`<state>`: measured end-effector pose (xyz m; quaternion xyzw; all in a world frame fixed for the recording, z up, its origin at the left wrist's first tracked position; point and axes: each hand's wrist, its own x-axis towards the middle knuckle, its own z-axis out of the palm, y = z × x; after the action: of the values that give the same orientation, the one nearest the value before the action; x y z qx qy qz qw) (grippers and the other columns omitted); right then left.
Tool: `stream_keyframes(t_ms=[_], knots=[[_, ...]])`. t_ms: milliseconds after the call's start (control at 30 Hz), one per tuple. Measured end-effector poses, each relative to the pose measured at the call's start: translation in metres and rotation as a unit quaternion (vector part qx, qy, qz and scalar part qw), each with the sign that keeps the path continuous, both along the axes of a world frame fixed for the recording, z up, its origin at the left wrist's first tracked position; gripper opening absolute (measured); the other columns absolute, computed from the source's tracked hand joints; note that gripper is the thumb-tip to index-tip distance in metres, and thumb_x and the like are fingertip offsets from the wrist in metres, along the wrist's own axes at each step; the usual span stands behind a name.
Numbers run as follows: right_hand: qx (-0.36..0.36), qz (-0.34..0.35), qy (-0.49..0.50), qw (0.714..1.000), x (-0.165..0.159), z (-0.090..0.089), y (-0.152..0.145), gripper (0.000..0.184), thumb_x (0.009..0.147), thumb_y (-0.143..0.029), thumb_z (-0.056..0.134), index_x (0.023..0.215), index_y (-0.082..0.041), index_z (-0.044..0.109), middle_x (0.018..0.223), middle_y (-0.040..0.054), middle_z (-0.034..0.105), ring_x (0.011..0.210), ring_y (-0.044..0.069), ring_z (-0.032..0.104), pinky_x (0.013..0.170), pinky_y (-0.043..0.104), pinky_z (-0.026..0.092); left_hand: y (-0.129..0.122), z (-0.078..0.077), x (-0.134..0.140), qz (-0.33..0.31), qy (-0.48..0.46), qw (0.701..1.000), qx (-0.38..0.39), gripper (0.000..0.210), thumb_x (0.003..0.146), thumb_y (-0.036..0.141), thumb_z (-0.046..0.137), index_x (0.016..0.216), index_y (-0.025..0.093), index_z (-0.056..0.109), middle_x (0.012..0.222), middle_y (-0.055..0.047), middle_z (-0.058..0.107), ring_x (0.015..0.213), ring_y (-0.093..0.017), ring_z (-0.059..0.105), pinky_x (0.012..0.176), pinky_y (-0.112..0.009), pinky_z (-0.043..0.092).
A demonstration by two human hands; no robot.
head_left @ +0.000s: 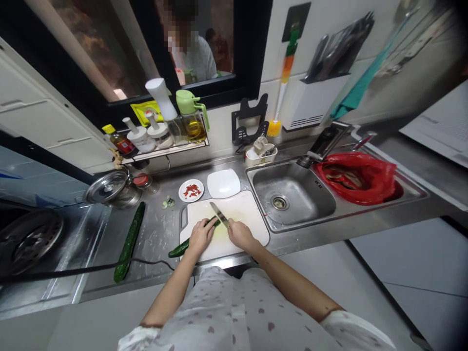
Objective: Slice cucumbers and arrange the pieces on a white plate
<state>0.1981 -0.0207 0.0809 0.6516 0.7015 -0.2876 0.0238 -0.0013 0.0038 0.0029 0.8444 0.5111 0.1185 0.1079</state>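
Observation:
A dark green cucumber (179,249) lies slantwise on the white cutting board (252,209), and my left hand (200,236) is closed over its middle. My right hand (241,235) grips a kitchen knife (218,212) by its handle. The blade points up and to the left, close by the cucumber's far end; whether it touches the skin I cannot tell. Behind the board are a small plate (183,197) with chopped red pieces (192,190) and a bare white square plate (224,184). A second whole cucumber (130,239) rests on the steel counter at the left.
Cucumber scraps (168,202) lie left of the board. A steel pot (109,189) and a red-lidded jar (144,182) stand farther left. On the right is a sink (296,195), with a red plastic bag (356,178) beyond. A black cable (91,267) crosses the left counter.

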Motion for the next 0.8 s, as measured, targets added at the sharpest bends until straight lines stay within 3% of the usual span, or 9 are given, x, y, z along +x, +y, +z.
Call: stream_keyframes(t_ms=[800], knots=[[-0.023,0.023,-0.042,0.999,-0.0084,-0.0043,0.0005,0.028,0.093,-0.014,0.034,0.117,-0.014,0.049,0.098,0.0145,0.069,0.094,0.023,0.066,0.076,0.028,0.045,0.0011,0.0017,-0.0006,-0.006,-0.026,0.999,-0.020,0.042,0.096,0.033,0.041,0.137,0.031,0.051,0.116,-0.007,0.056,0.104,-0.020,0.052,0.095,-0.035,0.044]])
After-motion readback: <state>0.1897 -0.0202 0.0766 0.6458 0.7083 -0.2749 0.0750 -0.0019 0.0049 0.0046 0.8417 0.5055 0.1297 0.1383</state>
